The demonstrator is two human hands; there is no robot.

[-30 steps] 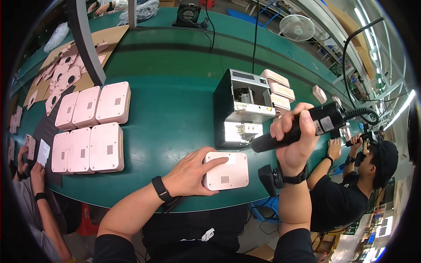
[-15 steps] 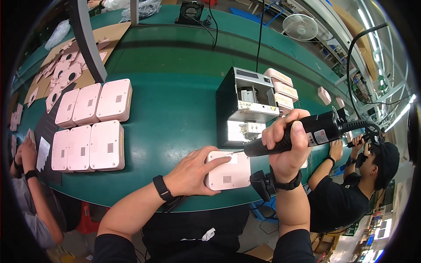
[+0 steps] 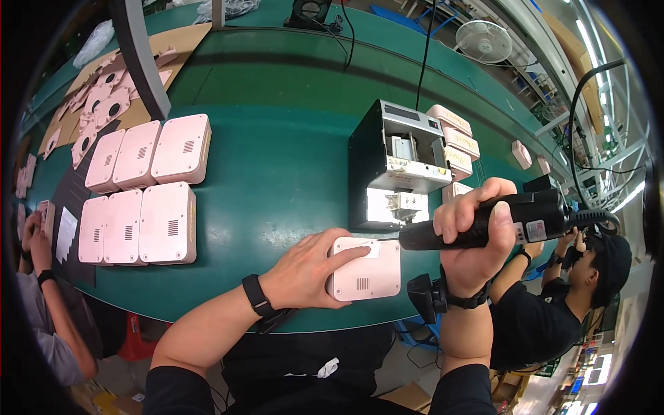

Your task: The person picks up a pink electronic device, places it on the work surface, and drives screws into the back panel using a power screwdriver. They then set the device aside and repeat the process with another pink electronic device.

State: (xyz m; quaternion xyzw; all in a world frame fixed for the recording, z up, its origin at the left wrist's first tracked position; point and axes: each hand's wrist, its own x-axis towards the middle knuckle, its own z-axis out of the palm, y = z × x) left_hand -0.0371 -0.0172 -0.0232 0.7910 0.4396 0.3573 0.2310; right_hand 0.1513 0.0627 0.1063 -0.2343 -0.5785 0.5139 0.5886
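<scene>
My left hand (image 3: 310, 268) grips a pale pink plastic box (image 3: 377, 278) by its left side, near the table's front edge. The box lies flat, with a slotted vent and corner screw holes upward. A white label (image 3: 374, 250) sits near its far edge, and my index finger presses on it. A black corded electric screwdriver (image 3: 443, 234) is wrapped in my right hand (image 3: 477, 238), held nearly level and pointing left. Its thin bit reaches over the box's far right part; I cannot tell whether the tip touches anything.
A black and silver screw feeder (image 3: 398, 166) stands just beyond the box. Pink boxes (image 3: 167, 221) stand in two rows at left; more boxes (image 3: 460, 142) line up behind the feeder. Loose pink panels (image 3: 111, 104) lie on cardboard at far left. A co-worker (image 3: 546, 304) sits at right, another person's hands (image 3: 34, 235) at left.
My right hand and the screwdriver have shifted to the right, drawing the bit back across the box. My left hand keeps its grip on the box. The view has shifted slightly.
</scene>
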